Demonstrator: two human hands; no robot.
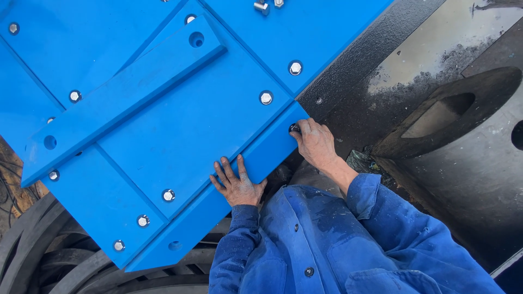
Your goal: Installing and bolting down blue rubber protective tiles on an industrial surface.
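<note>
My hands at the edge strip of the blue panel

My left hand (237,184) lies flat and spread on the blue strip (256,163) along the panel's (185,125) lower edge, pressing it in place and holding nothing. My right hand (315,142) sits at the strip's top end, its fingers pinched together on a dark bolt (294,128) in the hole there. I think I am putting this bolt in by hand. The strip's other hole (175,245), near the lower end, is empty. Shiny bolts (266,98) are already in the panel, and two loose ones (262,6) lie at the top. Next, the bolt must go in straight while the strip stays lined up.
</note>
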